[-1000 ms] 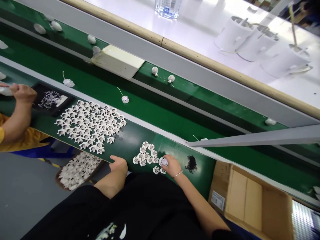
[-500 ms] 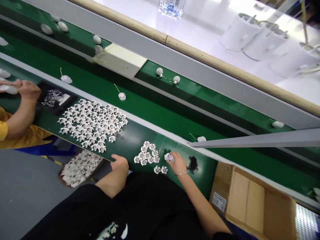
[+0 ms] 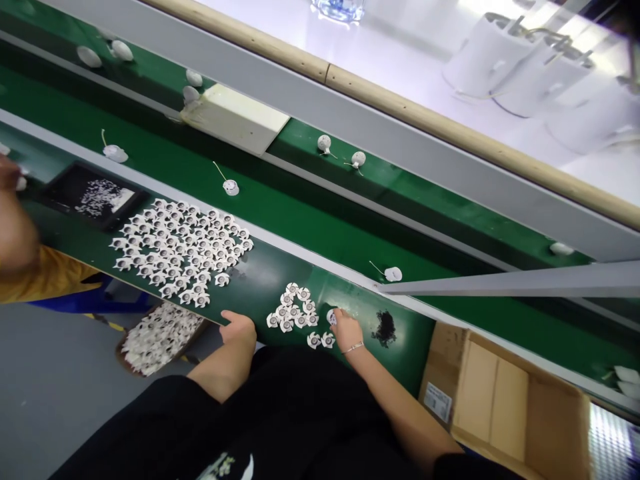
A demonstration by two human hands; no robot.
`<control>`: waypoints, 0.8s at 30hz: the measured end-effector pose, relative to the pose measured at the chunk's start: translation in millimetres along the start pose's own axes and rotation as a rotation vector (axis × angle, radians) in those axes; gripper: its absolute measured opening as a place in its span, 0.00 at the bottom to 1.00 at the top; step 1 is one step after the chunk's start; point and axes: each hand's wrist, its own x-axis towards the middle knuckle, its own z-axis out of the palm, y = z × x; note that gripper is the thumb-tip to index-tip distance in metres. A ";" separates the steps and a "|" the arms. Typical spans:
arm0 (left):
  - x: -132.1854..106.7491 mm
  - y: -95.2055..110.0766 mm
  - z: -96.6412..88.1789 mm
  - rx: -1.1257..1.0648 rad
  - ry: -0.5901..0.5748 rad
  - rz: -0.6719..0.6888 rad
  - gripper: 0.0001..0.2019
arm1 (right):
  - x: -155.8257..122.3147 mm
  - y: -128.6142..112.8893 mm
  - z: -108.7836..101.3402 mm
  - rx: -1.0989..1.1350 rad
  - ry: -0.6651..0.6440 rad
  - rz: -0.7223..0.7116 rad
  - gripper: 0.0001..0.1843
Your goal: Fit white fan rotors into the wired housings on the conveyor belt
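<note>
My right hand rests on the green shelf, its fingers closed round a small white star-shaped part. Just left of it lies a small cluster of the same parts, with two loose ones by my wrist. My left hand curls over the shelf's near edge, and nothing shows in its grip. A little pile of black bits lies right of my right hand.
A large spread of white parts covers the shelf to the left, beside a black tray. Another person's arm is at far left. White round pieces with wires ride the conveyor. A cardboard box sits lower right.
My right hand has shifted slightly forward and right with the white part. The pieces on the belt have drifted left, and the other person's arm has moved and blurred.
</note>
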 end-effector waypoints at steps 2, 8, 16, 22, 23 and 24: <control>-1.0 -0.2 -1.1 -0.002 -0.009 0.009 0.41 | 0.6 -0.4 -3.1 -0.005 -0.026 0.002 0.19; -0.6 -3.0 -10.1 -0.007 -0.083 0.009 0.33 | 41.4 6.9 -53.9 0.033 0.034 0.052 0.20; 9.8 -7.6 -7.0 -0.035 -0.124 -0.022 0.24 | 149.6 -7.0 -150.4 0.074 0.294 0.243 0.21; 10.5 -8.4 -11.6 -0.078 -0.156 0.005 0.28 | 159.3 6.3 -152.2 0.038 0.307 0.435 0.20; 10.3 -8.1 -12.4 -0.081 -0.158 0.004 0.29 | 156.1 13.2 -149.6 0.029 0.297 0.468 0.21; 10.0 -7.7 -13.0 -0.082 -0.157 0.002 0.30 | 152.2 20.3 -146.5 0.022 0.282 0.489 0.21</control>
